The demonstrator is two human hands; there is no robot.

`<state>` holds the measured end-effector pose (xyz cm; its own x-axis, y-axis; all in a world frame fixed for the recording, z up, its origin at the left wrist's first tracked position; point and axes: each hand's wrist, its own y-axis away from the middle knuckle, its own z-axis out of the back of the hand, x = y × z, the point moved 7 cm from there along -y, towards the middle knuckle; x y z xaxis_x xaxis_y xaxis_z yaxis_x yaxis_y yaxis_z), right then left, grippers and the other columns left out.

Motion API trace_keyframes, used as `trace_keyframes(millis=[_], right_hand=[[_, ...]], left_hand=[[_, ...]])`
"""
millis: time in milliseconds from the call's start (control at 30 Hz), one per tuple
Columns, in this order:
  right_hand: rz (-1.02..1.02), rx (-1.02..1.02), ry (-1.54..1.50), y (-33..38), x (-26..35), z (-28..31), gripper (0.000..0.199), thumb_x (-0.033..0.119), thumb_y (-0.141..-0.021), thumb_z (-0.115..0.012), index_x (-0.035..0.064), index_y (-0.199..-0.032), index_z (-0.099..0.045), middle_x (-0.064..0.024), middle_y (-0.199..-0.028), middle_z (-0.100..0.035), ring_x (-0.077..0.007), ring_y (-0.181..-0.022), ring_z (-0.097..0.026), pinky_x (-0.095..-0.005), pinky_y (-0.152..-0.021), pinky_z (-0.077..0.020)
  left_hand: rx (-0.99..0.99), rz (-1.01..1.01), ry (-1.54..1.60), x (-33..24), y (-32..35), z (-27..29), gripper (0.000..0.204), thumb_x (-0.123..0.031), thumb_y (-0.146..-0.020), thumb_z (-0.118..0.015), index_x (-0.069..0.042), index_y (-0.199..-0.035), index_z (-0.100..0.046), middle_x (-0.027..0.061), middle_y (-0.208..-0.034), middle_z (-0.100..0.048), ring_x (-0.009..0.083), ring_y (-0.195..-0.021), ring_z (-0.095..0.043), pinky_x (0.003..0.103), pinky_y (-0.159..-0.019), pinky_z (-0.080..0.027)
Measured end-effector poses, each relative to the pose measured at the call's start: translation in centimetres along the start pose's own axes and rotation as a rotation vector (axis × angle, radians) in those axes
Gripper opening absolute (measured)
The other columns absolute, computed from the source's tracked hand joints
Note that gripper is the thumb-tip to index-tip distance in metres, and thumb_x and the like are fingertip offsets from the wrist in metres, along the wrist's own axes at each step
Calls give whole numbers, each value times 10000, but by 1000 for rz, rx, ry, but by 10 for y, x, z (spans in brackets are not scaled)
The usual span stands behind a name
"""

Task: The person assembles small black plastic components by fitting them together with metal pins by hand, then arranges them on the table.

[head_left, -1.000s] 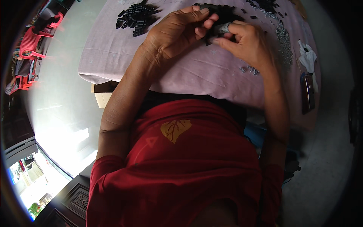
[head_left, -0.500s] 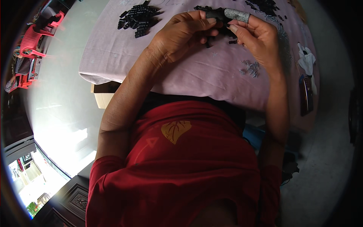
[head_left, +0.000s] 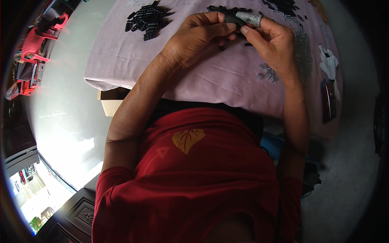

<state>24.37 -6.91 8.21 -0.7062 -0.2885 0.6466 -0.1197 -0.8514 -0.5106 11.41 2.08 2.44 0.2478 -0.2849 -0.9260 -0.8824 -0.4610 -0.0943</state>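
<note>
My left hand [head_left: 198, 35] and my right hand [head_left: 273, 44] meet over the far part of the table, fingertips almost touching. The left thumb and fingers pinch a small black piece, mostly hidden by the fingers. A dark grey covering shows at the left index fingertip. On my right index finger sits a grey speckled finger sleeve [head_left: 249, 18]. The right thumb presses toward that finger; whatever lies between them is too small to make out. Behind the hands lie black pieces [head_left: 216, 8], partly hidden. A small heap of silvery metal bits [head_left: 268, 73] rests beside the right wrist.
Black ribbed pieces [head_left: 148, 18] are heaped on the pink tablecloth [head_left: 121, 60] at left, with more black pieces [head_left: 283, 6] at far right. Silvery bits [head_left: 303, 50] spread along the right. White gloves [head_left: 328, 62] and a dark phone-like object [head_left: 329, 103] lie at the right edge.
My right hand has shifted slightly left and turned, bringing its thumb and sleeved finger closer to the left fingertips. The left hand has barely moved.
</note>
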Motion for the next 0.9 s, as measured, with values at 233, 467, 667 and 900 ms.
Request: trace_keyframes(millis=[233,467,667,900], right_hand=[[-103,-19,-101,1,-14,10,103,57,-931,-701,5,-1007,-747,29,-724,-647,-9,-641,-559,-167,-543,-420],[-134,43,-217,2,-15,13,141,33,-932,-694,-8,-1059,-739,30,-740,-640,-15,-651,-541,-173,-558,-408],[-79,46,-212,2,-4,10,151,13,-937,-683,-23,-1077,-729,26,-810,-652,-16,-710,-555,-185,-611,-450],[-9,147,-134,1,2,11,136,-8,-944,-664,-30,-1067,-721,36,-835,-632,-17,-748,-575,-170,-641,-467]], left_hand=[[17,17,132,3,-3,1,136,-147,-995,-638,-63,-1094,-678,41,-1031,-721,77,-853,-630,211,-740,-496],[-9,14,134,3,-4,1,107,-109,-979,-657,-47,-1063,-679,57,-1022,-723,71,-826,-633,194,-702,-490],[7,6,116,3,-5,0,107,-98,-970,-666,-42,-1060,-686,54,-1005,-726,71,-822,-634,194,-704,-496],[20,16,112,5,-4,-1,108,-102,-976,-660,-32,-1052,-691,68,-995,-727,79,-817,-640,193,-697,-503]])
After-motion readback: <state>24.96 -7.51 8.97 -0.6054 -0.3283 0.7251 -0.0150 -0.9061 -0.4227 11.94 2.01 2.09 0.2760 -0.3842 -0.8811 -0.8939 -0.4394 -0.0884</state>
